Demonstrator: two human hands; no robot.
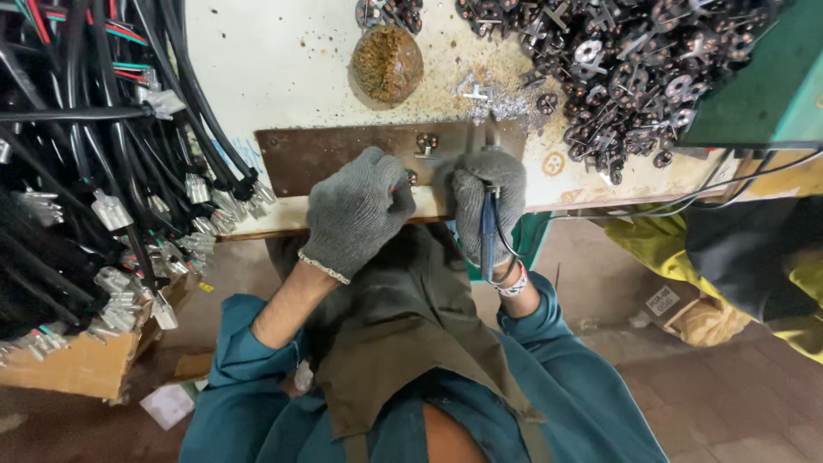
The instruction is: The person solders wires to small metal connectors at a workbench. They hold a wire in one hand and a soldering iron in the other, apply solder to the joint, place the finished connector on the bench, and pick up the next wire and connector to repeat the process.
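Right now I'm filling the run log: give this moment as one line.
left hand: gloved, pinching small part on brown plate | right hand: gripping blue-handled tool | metal parts pile: beyond

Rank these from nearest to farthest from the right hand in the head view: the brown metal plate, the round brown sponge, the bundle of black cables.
1. Brown metal plate: directly under the fingers of the right hand, at the bench edge.
2. Round brown sponge: up the bench, left of the hand.
3. Bundle of black cables: far left, beyond the left hand.
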